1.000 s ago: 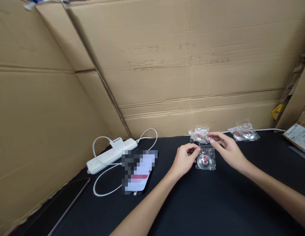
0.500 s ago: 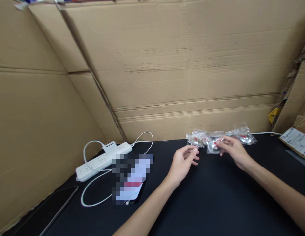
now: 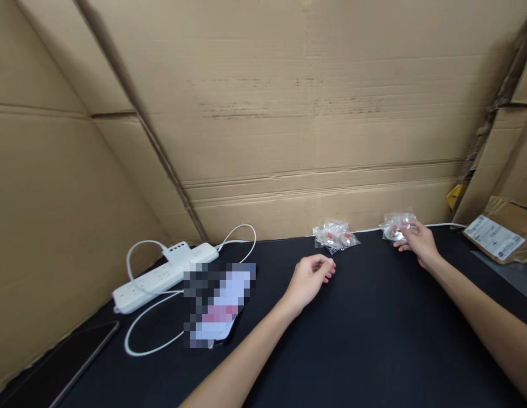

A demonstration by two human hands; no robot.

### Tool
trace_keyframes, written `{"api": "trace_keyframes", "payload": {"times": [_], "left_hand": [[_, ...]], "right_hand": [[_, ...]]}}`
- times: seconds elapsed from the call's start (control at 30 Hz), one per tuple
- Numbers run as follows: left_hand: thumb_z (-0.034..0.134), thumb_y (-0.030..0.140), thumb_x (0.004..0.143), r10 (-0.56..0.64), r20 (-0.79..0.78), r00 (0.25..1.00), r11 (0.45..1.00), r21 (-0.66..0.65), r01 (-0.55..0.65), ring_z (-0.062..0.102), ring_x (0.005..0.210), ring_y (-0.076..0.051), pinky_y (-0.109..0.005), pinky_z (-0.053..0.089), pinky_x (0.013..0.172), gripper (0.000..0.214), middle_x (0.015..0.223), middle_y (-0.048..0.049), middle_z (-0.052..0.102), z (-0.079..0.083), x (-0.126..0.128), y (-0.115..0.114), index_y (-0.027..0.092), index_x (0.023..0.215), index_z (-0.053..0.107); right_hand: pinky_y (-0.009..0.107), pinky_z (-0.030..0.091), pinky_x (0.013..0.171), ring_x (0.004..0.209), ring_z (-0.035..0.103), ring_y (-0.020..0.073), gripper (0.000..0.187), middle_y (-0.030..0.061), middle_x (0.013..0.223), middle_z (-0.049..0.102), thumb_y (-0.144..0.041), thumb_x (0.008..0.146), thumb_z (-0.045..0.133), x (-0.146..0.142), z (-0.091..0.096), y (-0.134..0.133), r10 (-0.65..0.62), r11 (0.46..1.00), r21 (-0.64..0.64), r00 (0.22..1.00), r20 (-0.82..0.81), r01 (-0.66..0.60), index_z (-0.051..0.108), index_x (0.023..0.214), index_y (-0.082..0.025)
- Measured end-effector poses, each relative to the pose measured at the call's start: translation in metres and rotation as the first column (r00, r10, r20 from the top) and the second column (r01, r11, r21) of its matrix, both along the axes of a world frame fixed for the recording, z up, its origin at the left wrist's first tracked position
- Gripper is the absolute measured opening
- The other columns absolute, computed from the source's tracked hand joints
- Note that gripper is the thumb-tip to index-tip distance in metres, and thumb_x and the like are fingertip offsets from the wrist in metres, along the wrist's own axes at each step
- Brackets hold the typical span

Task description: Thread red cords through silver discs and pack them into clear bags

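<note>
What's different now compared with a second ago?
The right hand carried the bagged disc from mid-table rightward to the back, by the cardboard wall. The left hand let go and rests open. The middle packets and power strip stayed put.

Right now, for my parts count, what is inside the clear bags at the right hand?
A silver disc shows through the clear bags; the right hand covers their near side, hiding the rest.

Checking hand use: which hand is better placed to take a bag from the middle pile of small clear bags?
Left, probably. The left hand lies free, loosely curled, just short of the middle pile, while the right hand is busy at the right pile, fingers on a bag there.
</note>
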State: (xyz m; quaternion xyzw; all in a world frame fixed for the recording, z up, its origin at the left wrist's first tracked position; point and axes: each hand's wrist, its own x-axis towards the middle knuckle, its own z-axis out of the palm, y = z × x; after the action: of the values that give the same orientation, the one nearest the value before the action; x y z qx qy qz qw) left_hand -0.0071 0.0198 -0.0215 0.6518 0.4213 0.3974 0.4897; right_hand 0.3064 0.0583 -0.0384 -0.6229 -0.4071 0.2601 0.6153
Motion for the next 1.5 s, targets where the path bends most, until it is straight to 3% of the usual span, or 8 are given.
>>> {"api": "trace_keyframes", "payload": {"times": [0.2, 0.4, 0.57, 0.73, 0.9, 1.03, 1.2, 1.5], "left_hand": [[0.058, 0.032, 0.084, -0.029, 0.013, 1.0, 1.0, -0.01, 0.029, 0.062, 0.069, -0.016, -0.027, 0.05, 0.064, 0.022, 0.075, -0.0064, 0.067, 0.0, -0.002, 0.002, 0.014, 0.078, 0.069], [0.059, 0.031, 0.084, -0.038, 0.002, 0.999, 0.999, -0.004, 0.038, 0.063, 0.071, -0.016, -0.027, 0.051, 0.064, 0.02, 0.076, -0.0062, 0.068, -0.003, -0.003, 0.002, 0.015, 0.078, 0.069], [0.059, 0.03, 0.083, -0.048, -0.008, 0.999, 0.999, 0.002, 0.048, 0.063, 0.072, -0.016, -0.027, 0.051, 0.065, 0.019, 0.077, -0.0066, 0.068, -0.003, -0.004, 0.003, 0.015, 0.079, 0.069], [0.058, 0.027, 0.082, -0.027, -0.037, 0.999, 0.999, 0.036, 0.028, 0.063, 0.072, -0.016, -0.027, 0.052, 0.064, 0.016, 0.076, -0.0058, 0.068, -0.004, -0.003, 0.002, 0.015, 0.078, 0.068], [0.058, 0.026, 0.081, 0.015, -0.062, 0.998, 0.997, 0.076, -0.01, 0.063, 0.07, -0.016, -0.026, 0.052, 0.061, 0.013, 0.078, -0.005, 0.068, -0.006, -0.002, 0.001, 0.016, 0.081, 0.067], [0.058, 0.026, 0.082, 0.003, -0.053, 0.999, 0.998, 0.068, 0.001, 0.062, 0.07, -0.015, -0.026, 0.052, 0.061, 0.014, 0.079, -0.0051, 0.067, -0.006, -0.002, 0.003, 0.016, 0.082, 0.067], [0.058, 0.025, 0.082, -0.012, -0.051, 0.999, 0.998, 0.064, 0.015, 0.062, 0.069, -0.015, -0.026, 0.052, 0.061, 0.013, 0.077, -0.005, 0.067, -0.005, -0.003, 0.003, 0.015, 0.08, 0.067], [0.058, 0.026, 0.082, -0.022, -0.059, 0.998, 0.998, 0.063, 0.026, 0.062, 0.07, -0.016, -0.027, 0.051, 0.062, 0.014, 0.077, -0.0054, 0.067, -0.003, -0.002, 0.001, 0.015, 0.08, 0.067]], "right_hand": [[0.038, 0.054, 0.066, 0.068, 0.067, 0.026, 0.049, 0.013, 0.089, 0.068, -0.035, 0.064, 0.076, 0.01, 0.003, 0.013, -0.184, 0.979, -0.039, 0.942, 0.281, 0.202, 0.06, 0.106, -0.013], [0.04, 0.047, 0.072, 0.081, 0.062, 0.0282, 0.043, 0.0169, 0.113, 0.053, -0.039, 0.079, 0.061, 0.015, 0.0, 0.003, -0.232, 0.939, 0.045, 0.529, 0.816, 0.342, 0.063, 0.116, -0.016], [0.036, 0.047, 0.066, 0.077, 0.061, 0.0255, 0.032, 0.0129, 0.108, 0.053, -0.039, 0.087, 0.051, 0.016, -0.002, -0.002, -0.241, 0.937, 0.088, 0.444, 0.863, 0.339, 0.068, 0.106, -0.02], [0.038, 0.05, 0.069, 0.082, 0.063, 0.0275, 0.032, 0.015, 0.114, 0.055, -0.034, 0.091, 0.046, -0.012, 0.002, -0.009, -0.193, 0.976, 0.14, 0.36, 0.913, 0.169, 0.064, 0.112, -0.018], [0.042, 0.05, 0.091, 0.108, 0.059, 0.03, 0.034, 0.0149, 0.127, 0.053, -0.031, 0.094, 0.045, -0.067, 0.0, -0.014, 0.071, 0.956, 0.014, 0.277, 0.958, -0.293, 0.056, 0.124, -0.019], [0.045, 0.043, 0.102, 0.121, 0.052, 0.028, 0.031, 0.0105, 0.129, 0.057, -0.029, 0.094, 0.047, -0.089, -0.001, -0.016, 0.211, 0.872, -0.067, 0.249, 0.945, -0.486, 0.054, 0.124, -0.021], [0.041, 0.051, 0.082, 0.09, 0.061, 0.0259, 0.018, 0.0083, 0.087, 0.064, -0.031, 0.093, 0.049, -0.088, 0.004, -0.025, 0.197, 0.917, -0.058, 0.322, 0.926, -0.394, 0.058, 0.082, -0.02], [0.042, 0.05, 0.09, 0.102, 0.059, 0.0271, 0.015, 0.0106, 0.105, 0.061, -0.031, 0.091, 0.051, -0.088, 0.003, -0.03, 0.207, 0.907, -0.056, 0.325, 0.923, -0.418, 0.058, 0.1, -0.02]]}}
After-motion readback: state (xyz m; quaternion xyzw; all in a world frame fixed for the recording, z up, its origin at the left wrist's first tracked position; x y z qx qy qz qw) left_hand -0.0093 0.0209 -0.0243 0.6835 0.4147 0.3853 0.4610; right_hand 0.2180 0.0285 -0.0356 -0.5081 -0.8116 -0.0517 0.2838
